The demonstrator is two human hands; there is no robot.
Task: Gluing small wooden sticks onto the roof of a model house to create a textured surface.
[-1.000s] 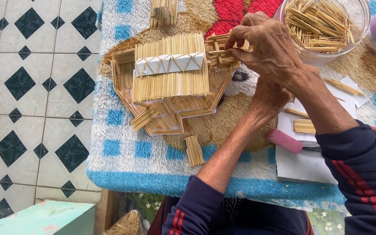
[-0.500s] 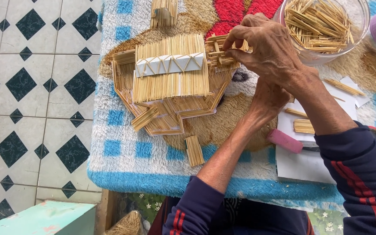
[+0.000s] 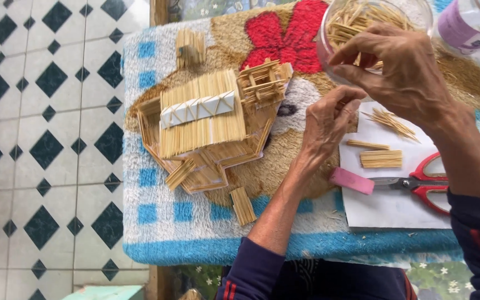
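A clear round jar (image 3: 329, 41) packed with thin pale wooden sticks (image 3: 362, 16) stands at the far edge of the rug-covered tabletop. The right hand (image 3: 401, 72) reaches over its mouth, fingers curled among the sticks, which lie jumbled and criss-crossed.

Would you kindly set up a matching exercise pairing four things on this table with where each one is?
Things:
1. stick house
2. scissors
3. right hand
4. left hand

Places:
A. at the clear jar of sticks
B. on the white paper
C. on the left of the fluffy mat
D. on the mat, between house and paper

Pairs: 1-C, 2-B, 3-A, 4-D
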